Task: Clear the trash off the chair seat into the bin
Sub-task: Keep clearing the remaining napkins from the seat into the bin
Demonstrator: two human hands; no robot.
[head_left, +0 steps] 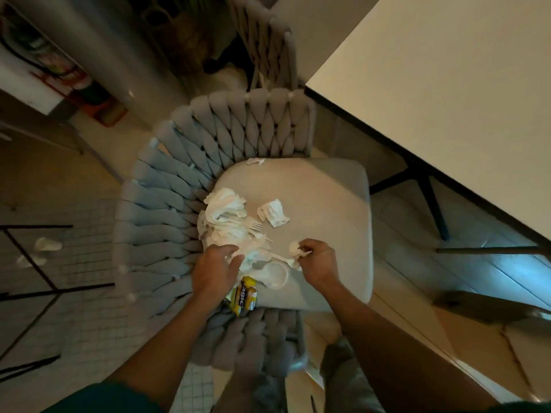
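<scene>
The grey chair seat (328, 198) carries a heap of crumpled white napkins (223, 216), a smaller crumpled napkin (272, 213), a scrap of tissue (255, 161) by the backrest, white plastic forks (255, 226), a white plastic lid (275, 275) and a yellow snack wrapper (244, 296). My left hand (216, 269) grips the near edge of the napkin heap. My right hand (316, 259) pinches a small white tissue wad (295, 248) beside a plastic utensil. No bin is in view.
The chair has a woven grey rope backrest (179, 180) curving round the left. A white table (447, 99) stands to the right, its dark legs (432, 201) near the seat. A second woven chair (265, 46) is behind. Scraps of white trash (44, 245) lie on the tiled floor at left.
</scene>
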